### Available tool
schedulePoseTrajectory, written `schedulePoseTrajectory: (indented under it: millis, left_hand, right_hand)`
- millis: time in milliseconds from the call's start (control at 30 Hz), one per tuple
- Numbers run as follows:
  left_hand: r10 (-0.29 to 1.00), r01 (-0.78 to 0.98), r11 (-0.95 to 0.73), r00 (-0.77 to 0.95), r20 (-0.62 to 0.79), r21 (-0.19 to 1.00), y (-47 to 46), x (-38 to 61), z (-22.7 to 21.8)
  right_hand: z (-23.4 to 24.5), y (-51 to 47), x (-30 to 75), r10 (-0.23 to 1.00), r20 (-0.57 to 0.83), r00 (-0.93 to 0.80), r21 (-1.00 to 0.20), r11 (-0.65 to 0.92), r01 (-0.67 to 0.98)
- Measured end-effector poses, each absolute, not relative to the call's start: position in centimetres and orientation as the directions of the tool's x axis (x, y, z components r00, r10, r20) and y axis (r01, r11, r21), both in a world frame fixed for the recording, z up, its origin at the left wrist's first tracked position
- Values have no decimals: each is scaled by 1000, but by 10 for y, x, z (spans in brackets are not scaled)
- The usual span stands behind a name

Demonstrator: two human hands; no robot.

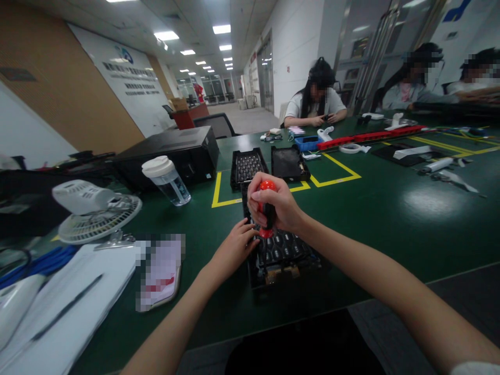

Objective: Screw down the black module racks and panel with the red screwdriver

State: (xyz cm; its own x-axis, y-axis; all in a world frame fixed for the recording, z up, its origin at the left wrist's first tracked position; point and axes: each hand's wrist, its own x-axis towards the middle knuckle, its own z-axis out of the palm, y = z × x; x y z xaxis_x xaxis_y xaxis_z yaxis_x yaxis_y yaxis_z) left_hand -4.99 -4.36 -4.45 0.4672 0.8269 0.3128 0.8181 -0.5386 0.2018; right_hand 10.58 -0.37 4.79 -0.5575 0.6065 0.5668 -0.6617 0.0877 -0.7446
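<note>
My right hand (pixel 275 205) is wrapped round the red and black handle of a screwdriver (pixel 267 211), held upright over a black tray-like part (pixel 285 255) with rows of round cells. My left hand (pixel 238 245) rests on the left edge of that black part, fingers curled against it. The screwdriver's tip is hidden behind my hand and the part.
Two more black trays (pixel 250 166) (pixel 289 162) lie beyond, by yellow floor-tape lines on the green table (pixel 390 208). A plastic cup (pixel 167 179), a small fan (pixel 97 211), a black box (pixel 175 151) and papers (pixel 66 307) sit left. People sit at the far side.
</note>
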Motion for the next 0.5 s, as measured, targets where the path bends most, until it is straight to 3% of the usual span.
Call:
schedulePoseTrajectory:
  millis: [133,267,500]
  left_hand:
    - [813,791,-563,477,334,241,-45,-49,-42]
    - [832,764,-539,418,364,354,-43,-43,-38]
    - [927,813,-317,158,339,488,-47,-34,-25]
  right_hand:
    - [51,-11,108,525,600,-604,-741,80,-667]
    - [58,-21,109,427,603,-674,-770,91,-632]
    - [65,-29,106,319,570,-757,-814,95,-573]
